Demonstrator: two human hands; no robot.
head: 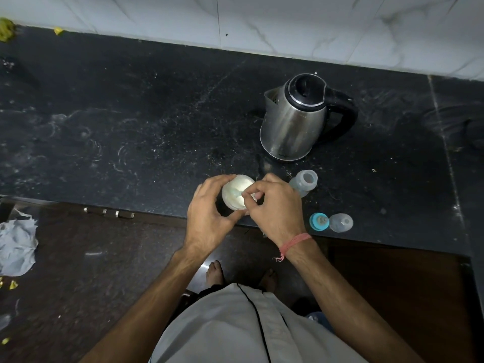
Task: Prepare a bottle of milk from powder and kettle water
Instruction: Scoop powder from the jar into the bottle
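Now the left hand (209, 205) wraps around the open powder tub (237, 191) near the counter (131, 127) edge. The right hand (275, 205) pinches a small scoop (235, 193) sitting in the powder. The empty bottle (303, 182) stands at three o'clock from the tub, just beside the right hand, and the kettle (296, 119) waits at one o'clock. I think it helps to hold the tub still, lift the scoop level, and go slowly so no powder spills.

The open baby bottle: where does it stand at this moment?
In the head view, the baby bottle stands on the black counter, just right of the right hand and in front of the kettle.
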